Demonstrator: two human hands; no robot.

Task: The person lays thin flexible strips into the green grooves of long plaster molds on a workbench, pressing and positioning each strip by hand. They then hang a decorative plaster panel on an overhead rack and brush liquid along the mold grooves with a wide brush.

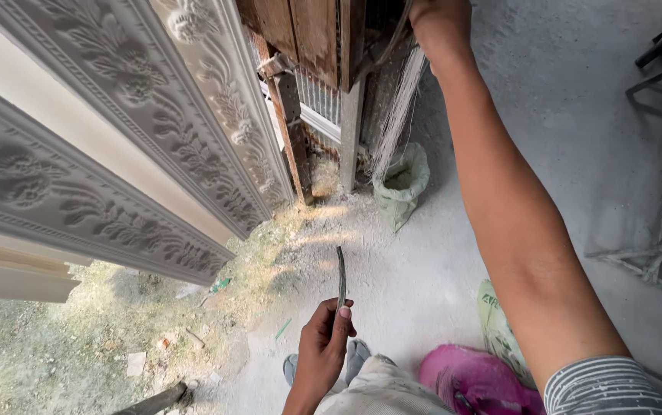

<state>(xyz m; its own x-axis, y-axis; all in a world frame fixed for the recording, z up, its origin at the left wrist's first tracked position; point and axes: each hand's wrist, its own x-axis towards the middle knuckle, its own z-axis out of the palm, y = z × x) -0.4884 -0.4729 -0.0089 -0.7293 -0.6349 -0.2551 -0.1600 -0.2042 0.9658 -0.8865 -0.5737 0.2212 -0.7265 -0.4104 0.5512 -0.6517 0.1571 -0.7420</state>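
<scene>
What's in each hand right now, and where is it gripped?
The left hand holds a thin dark blade by its lower end. The right hand reaches up to pale fibres; its grip cannot be told.

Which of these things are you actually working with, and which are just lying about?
In hand:
left hand grips a thin dark rod
right hand reaches up at pale fibre strands

Lying about:
green sack
pink basin
ornate plaster mouldings

My grey-striped short sleeve point(604, 384) sits lower right (bare forearms otherwise), pale dusty trousers point(381, 388), grey sandals point(358, 352) below
</scene>
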